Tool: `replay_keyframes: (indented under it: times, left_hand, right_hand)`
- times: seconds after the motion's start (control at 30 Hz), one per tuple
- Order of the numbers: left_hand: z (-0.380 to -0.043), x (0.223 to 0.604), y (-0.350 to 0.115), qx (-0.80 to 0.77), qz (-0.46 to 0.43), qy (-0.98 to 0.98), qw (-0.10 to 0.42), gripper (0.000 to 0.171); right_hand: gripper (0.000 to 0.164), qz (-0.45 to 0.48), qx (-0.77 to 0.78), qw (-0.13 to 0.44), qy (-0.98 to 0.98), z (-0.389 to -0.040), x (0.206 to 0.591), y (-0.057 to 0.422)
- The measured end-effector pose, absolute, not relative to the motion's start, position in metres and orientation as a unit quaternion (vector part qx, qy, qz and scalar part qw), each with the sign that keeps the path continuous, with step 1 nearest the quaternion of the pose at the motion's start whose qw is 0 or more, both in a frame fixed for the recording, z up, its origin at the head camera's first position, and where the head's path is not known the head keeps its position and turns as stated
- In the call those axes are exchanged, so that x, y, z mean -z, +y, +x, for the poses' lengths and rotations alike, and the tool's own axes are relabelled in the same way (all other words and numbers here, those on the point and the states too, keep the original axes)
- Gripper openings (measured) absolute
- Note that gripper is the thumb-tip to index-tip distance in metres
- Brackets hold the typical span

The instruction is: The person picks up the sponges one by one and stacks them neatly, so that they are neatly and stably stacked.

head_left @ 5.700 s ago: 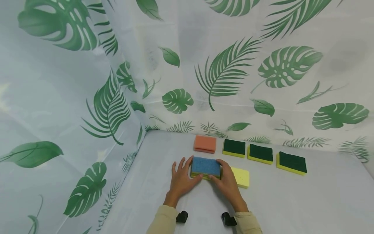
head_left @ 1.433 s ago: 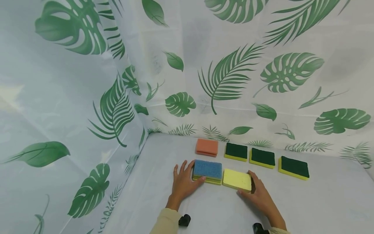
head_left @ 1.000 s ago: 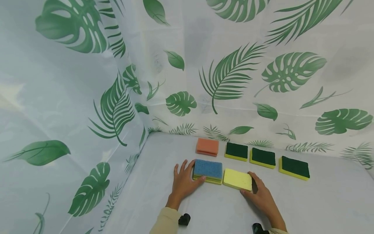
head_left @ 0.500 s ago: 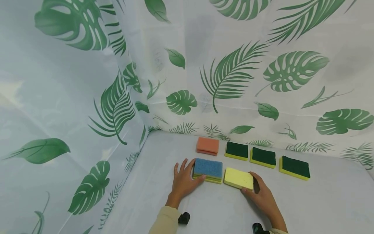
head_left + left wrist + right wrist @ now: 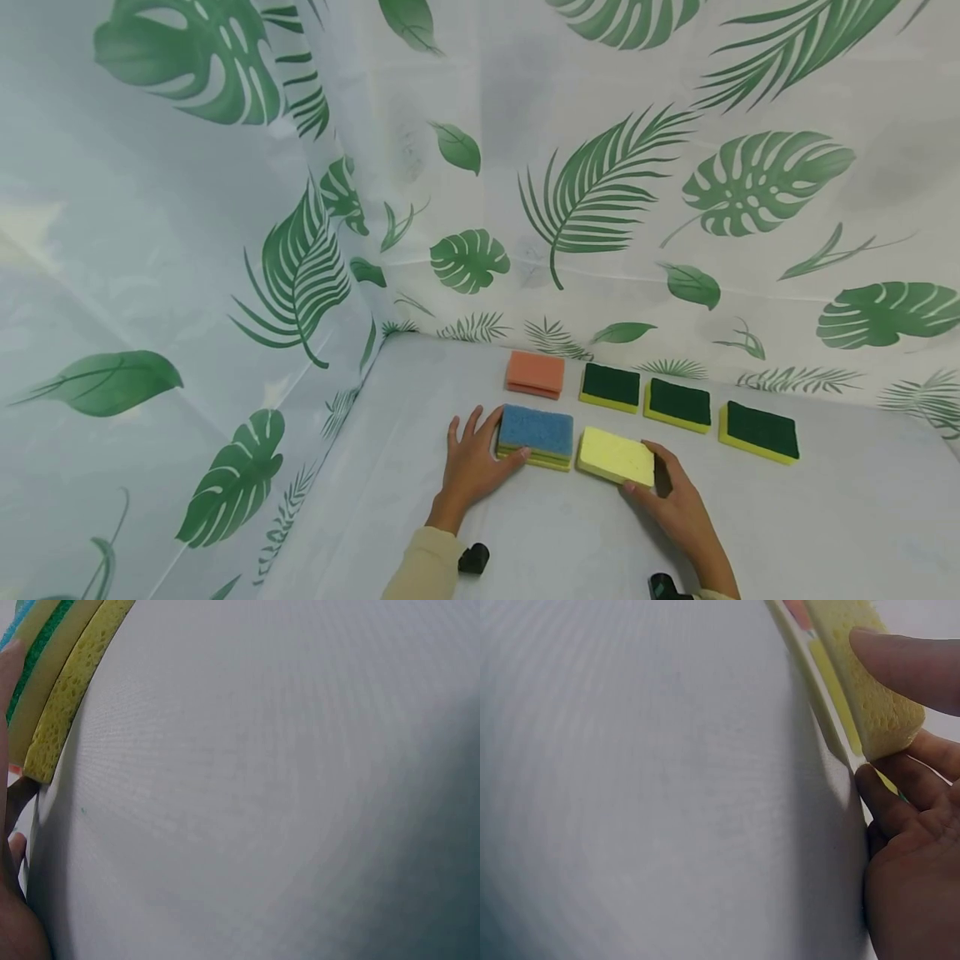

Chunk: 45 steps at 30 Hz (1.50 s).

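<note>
In the head view my left hand holds the left side of a stack of sponges, its thumb on the near side. A blue scouring face tops the stack. The left wrist view shows blue, yellow and green layers over a porous yellow sponge at the bottom. My right hand pinches a pale yellow sponge at its right end, thumb on the near side. In the right wrist view a gap shows between this sponge and the table. It is just right of the stack.
Behind the stack lies an orange sponge pile. To its right, in a row, are three yellow sponges with dark green tops: one, a second and a third. A leaf-patterned sheet hangs behind the white table.
Earlier both hands were on the stack. My right hand has since moved right to the yellow sponge and raised it slightly in the last half second. My left hand stays at the stack.
</note>
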<state>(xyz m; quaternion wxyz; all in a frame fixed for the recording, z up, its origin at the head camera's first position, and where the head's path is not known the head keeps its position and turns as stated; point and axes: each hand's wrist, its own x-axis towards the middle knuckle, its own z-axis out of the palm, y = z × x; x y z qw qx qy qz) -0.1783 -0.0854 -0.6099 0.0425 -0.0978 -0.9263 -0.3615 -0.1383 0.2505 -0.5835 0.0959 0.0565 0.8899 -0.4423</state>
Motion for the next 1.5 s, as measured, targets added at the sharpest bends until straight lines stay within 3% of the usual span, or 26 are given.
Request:
replay_keyframes:
  times: [0.5,1.13,1.5]
  left_hand:
    - [-0.182,0.606,-0.087,0.359,-0.104,-0.927,0.037,0.090]
    - [-0.186,0.605,-0.082,0.341,-0.109,-0.932,0.050,0.090]
    - [-0.181,0.612,-0.087,0.333,-0.093,-0.937,0.038,0.092]
  right_hand:
    - [0.093,0.037,0.499,0.047,0.865,-0.136,0.585,0.251]
    - [0.099,0.099,0.539,0.070,0.833,-0.135,0.575,0.254]
    - [0.093,0.071,0.552,0.054,0.829,-0.130,0.562,0.236]
